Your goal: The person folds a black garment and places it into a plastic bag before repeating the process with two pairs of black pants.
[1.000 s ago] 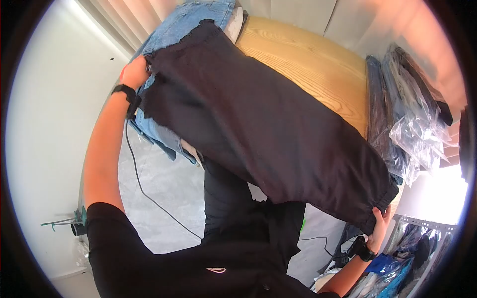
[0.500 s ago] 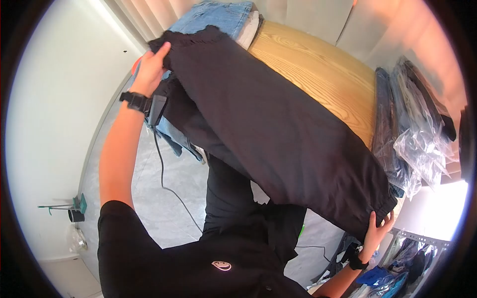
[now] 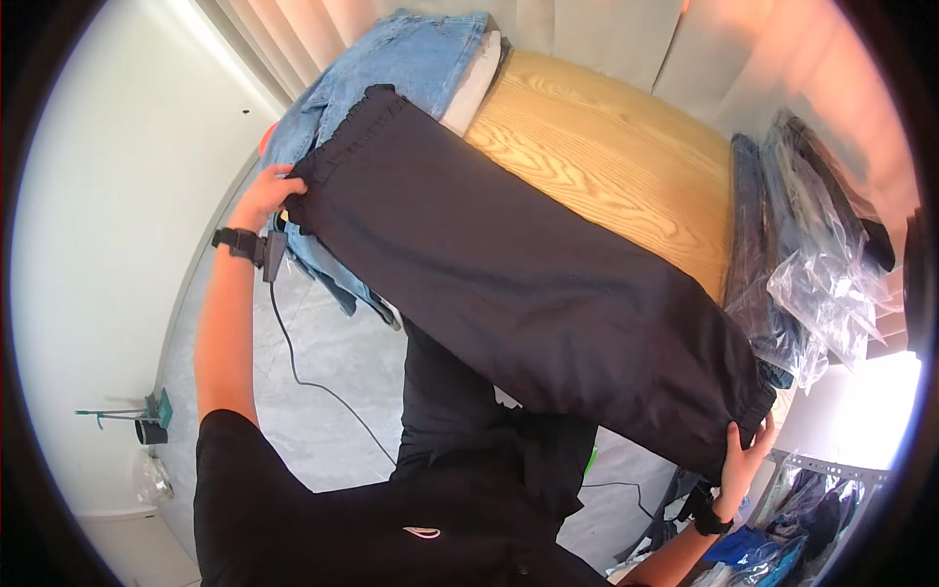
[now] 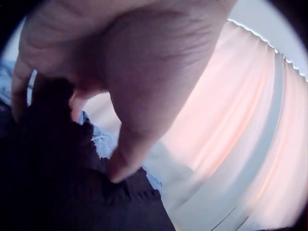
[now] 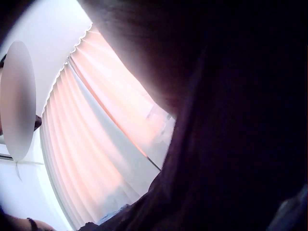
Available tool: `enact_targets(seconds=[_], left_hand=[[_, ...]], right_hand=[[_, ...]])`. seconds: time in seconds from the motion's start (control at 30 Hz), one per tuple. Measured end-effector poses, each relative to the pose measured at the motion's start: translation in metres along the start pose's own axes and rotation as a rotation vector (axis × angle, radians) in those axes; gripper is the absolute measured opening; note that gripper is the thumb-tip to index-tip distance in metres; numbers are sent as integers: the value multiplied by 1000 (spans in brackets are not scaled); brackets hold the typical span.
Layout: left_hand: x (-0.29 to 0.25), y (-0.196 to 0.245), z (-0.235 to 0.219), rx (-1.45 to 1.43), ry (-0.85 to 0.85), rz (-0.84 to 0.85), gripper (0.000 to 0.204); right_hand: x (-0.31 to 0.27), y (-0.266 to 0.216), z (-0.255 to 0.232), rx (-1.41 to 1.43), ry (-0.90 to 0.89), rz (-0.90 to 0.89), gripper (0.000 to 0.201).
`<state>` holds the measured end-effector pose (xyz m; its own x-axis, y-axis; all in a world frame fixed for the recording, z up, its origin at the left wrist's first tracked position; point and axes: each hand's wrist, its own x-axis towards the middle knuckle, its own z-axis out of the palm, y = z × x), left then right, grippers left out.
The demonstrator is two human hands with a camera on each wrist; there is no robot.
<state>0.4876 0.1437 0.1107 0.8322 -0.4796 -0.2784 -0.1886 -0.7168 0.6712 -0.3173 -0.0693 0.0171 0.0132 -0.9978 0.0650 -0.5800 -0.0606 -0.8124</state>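
A pair of black trousers (image 3: pixel 528 284) stretches diagonally between my hands, its legs laid one over the other. At the gathered waistband, my left hand (image 3: pixel 262 193) grips the left corner. In the left wrist view the thumb (image 4: pixel 126 161) and fingers close round the dark cloth (image 4: pixel 53 173). My right hand (image 3: pixel 745 455) holds the lower edge by the elastic cuff (image 3: pixel 758 406). Dark fabric (image 5: pixel 231 134) fills most of the right wrist view and hides those fingers. The waist end overlaps a stack of blue jeans (image 3: pixel 411 64).
A wooden table (image 3: pixel 606 147) lies behind the trousers. Clothes in clear plastic bags (image 3: pixel 812 264) stand at its right end. Below right is a metal rack (image 3: pixel 831 465) with more bagged clothes. A cable (image 3: pixel 323 386) trails from my left wrist. Pleated curtains (image 3: pixel 577 39) hang behind.
The left hand rose with the waistband, then came down and left. The waist end, whose layers stood apart, now lies flatter and together. The right hand stays near the cuff.
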Motion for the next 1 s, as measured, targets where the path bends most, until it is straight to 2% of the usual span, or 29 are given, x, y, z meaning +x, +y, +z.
enact_targets(seconds=[0.03, 0.13, 0.17, 0.27, 0.3, 0.37, 0.47, 0.53, 0.57, 0.6, 0.63, 0.67, 0.73, 0.77, 0.8, 0.87, 0.9, 1.0], left_hand=[[-5, 16, 1, -17, -37, 7, 75], [17, 46, 12, 264, 13, 98, 90], [28, 50, 19, 313, -50, 216, 99], [44, 65, 47, 242, -65, 205, 96], [45, 71, 53, 246, -125, 192, 91], [41, 84, 59, 256, -243, 164, 83], [44, 75, 63, 4, -320, 351, 68], [34, 76, 54, -143, -218, 458, 62], [28, 83, 46, -217, -162, 516, 59], [36, 89, 34, -187, -88, 552, 59], [49, 90, 18, -157, -17, 582, 60], [59, 89, 6, -124, 48, 604, 61], [65, 102, -11, -94, 219, 592, 62], [66, 105, -11, -95, 240, 617, 70], [79, 96, -11, -4, 271, 620, 73], [121, 63, -6, 183, 337, 617, 80], [122, 50, 0, 189, 304, 569, 90], [88, 39, 9, 322, 121, 336, 96]], right_hand=[[2, 8, -2, 55, -27, -4, 70], [4, 12, -5, 206, -29, 74, 68], [5, 11, -5, 254, -21, 114, 67], [1, 6, 2, 129, -5, 136, 66], [2, 18, 4, 34, -6, 100, 68], [1, 7, 4, 44, -38, 105, 70], [1, 14, 3, 56, -8, 77, 67], [-3, 8, 0, 133, 27, 56, 64], [-5, -11, -1, 216, 55, 36, 63], [-7, -32, -1, 301, 88, 15, 61], [-9, -63, -3, 291, 23, -31, 59], [-7, -67, 0, 296, 32, -22, 60], [1, -70, 9, 318, 62, -24, 61], [7, -69, 17, 345, 46, 36, 61], [22, -31, 21, 145, 73, -87, 60], [28, -37, 38, 215, -22, 14, 60], [27, -38, 44, 158, -8, 59, 61], [10, -44, 45, 51, -56, 192, 63]])
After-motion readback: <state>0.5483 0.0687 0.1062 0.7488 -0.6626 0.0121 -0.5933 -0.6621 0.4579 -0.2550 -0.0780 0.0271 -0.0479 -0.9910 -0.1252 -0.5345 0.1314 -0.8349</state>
